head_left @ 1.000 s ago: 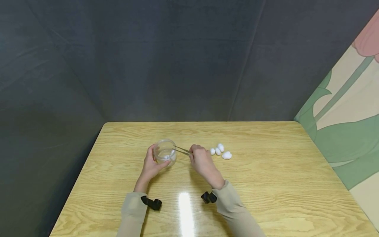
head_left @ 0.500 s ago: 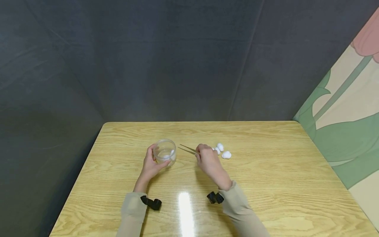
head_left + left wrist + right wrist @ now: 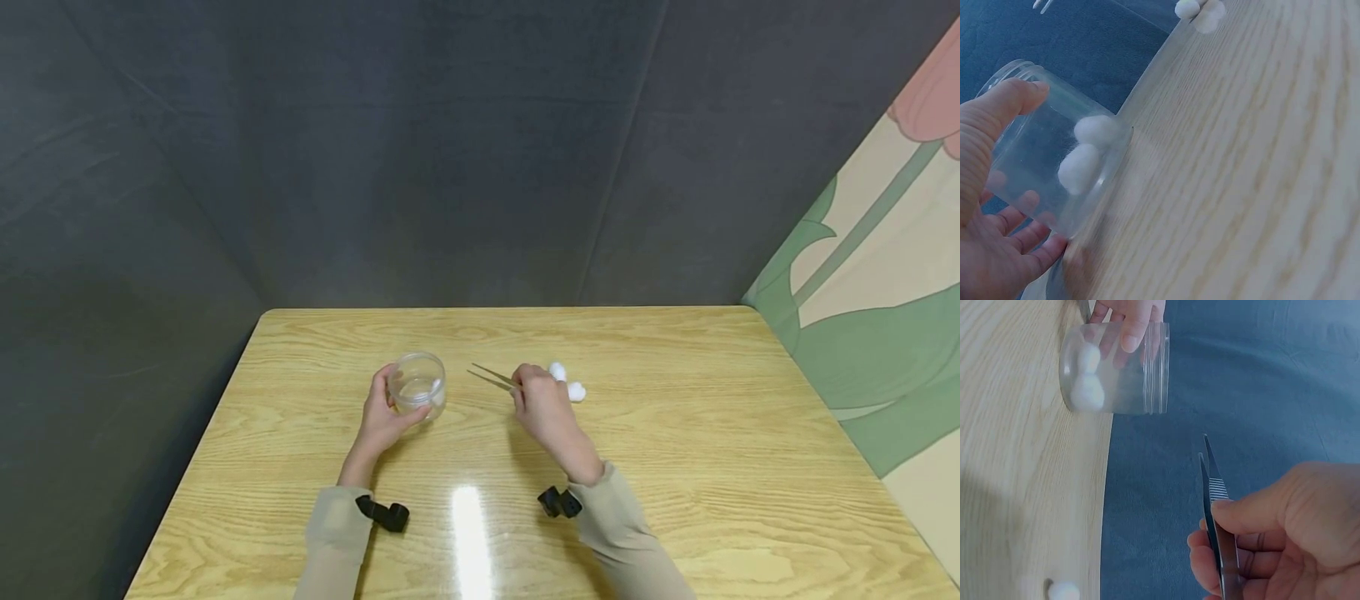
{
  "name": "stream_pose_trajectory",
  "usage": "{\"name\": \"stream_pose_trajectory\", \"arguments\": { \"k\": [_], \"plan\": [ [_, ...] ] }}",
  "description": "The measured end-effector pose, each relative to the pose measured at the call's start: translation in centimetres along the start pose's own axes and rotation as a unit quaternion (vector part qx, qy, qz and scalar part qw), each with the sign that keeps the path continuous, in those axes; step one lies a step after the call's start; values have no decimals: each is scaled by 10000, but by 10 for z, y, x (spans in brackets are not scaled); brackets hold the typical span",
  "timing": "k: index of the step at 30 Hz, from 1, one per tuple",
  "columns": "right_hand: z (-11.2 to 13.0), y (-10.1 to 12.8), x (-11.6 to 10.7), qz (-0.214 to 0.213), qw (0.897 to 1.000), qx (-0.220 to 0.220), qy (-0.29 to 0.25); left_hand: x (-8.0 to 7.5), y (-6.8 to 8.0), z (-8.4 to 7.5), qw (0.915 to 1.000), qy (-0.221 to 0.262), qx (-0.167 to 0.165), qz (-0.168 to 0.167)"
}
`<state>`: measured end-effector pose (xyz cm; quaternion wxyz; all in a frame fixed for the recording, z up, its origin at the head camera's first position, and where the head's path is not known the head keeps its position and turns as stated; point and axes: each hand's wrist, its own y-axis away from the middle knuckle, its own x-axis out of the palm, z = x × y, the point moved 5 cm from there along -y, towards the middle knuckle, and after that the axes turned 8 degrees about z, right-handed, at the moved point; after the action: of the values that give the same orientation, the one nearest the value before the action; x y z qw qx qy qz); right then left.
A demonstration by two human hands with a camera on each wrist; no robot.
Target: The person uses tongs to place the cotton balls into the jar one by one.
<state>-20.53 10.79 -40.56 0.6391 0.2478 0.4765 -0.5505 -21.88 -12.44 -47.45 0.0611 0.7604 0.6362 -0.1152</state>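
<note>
My left hand grips a clear open-topped jar on the table, thumb on the near side and fingers behind. At the bottom of the jar lie two white cotton balls, touching each other. Metal tweezers are pinched between the thumb and fingers of my right hand, to the right of the jar. Their tips point at the jar, slightly apart, with nothing between them. Beyond the right hand, white cotton balls lie on the table, partly hidden by that hand.
The wooden table extends on both sides of the hands. A dark cloth hangs behind its far edge. On the right is a wall panel painted with a flower. Black wrist cameras are strapped at both sleeves.
The right hand has drawn the tweezers away from the jar's rim, rightward toward the loose cotton balls, covering some of them. The left hand and jar stay where they were.
</note>
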Motion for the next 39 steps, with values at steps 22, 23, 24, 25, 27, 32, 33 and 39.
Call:
{"name": "stream_pose_trajectory", "arguments": {
  "k": [22,23,24,25,27,32,33,39],
  "plan": [
    [-25,8,-9,-189,9997,40,125,0,1,0,9999,-25,-89,-57],
    [-26,8,-9,-166,9998,79,98,0,1,0,10000,-24,-76,-55],
    [-28,9,-10,-147,9998,107,100,0,1,0,10000,-18,-65,-53],
    [-29,9,-10,-131,9998,137,106,0,1,0,10000,-14,-60,-47],
    [-31,10,-12,-103,9997,196,113,0,1,-1,10000,-10,-47,-51],
    [-37,11,-15,-127,9995,293,88,0,1,-2,10000,5,-42,-53],
    [-38,11,-16,-139,9994,308,82,0,1,-2,10000,5,-35,-52],
    [-48,13,-17,-101,9989,456,56,0,1,-2,10000,-28,-39,-40]
  ]
}}
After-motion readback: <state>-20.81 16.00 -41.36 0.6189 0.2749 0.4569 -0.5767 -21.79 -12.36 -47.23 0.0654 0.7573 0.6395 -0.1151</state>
